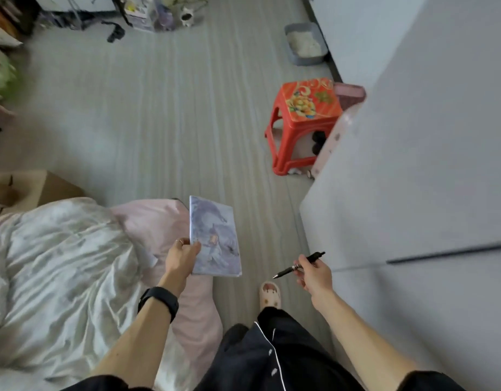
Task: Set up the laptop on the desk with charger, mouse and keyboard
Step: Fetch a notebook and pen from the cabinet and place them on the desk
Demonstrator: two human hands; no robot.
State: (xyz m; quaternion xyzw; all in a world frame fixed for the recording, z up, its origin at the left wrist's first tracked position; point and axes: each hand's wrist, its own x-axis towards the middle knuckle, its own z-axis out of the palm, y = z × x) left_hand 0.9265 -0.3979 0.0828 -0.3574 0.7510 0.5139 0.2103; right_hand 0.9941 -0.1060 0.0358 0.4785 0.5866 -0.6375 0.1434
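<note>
Two hands full: my left hand (183,259) grips a book (215,235), right hand (314,273) pinches a pen (298,265), both beside the bench (413,179). Prob. clearing step; next I'd stow both & fetch laptop.

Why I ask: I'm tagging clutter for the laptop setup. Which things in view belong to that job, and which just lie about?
Job: white desk; nothing else for it shows.
Not the job: book gripped by left hand, pen pinched by right hand, red stool, litter tray, quilt.
</note>
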